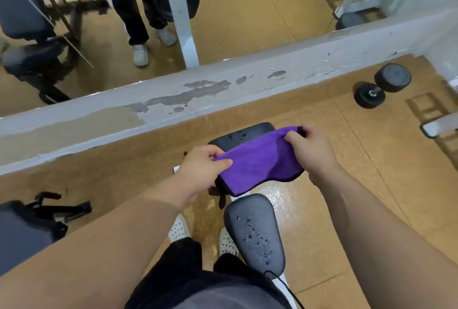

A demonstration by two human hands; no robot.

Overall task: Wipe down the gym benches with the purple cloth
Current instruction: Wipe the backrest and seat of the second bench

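A purple cloth (257,163) is stretched between both my hands over the back pad (238,136) of a black gym bench. My left hand (200,172) pinches the cloth's near-left corner. The far-right corner is gripped by my right hand (309,150). Below the cloth, the bench's seat pad (255,232) shows several water droplets on its surface. Most of the back pad is hidden under the cloth.
A white wall base with peeling paint (223,90) runs under a mirror reflecting a person's legs. A black dumbbell (383,85) lies on the floor at right. Another bench (22,229) stands at left. My feet in white shoes (178,228) are beside the seat.
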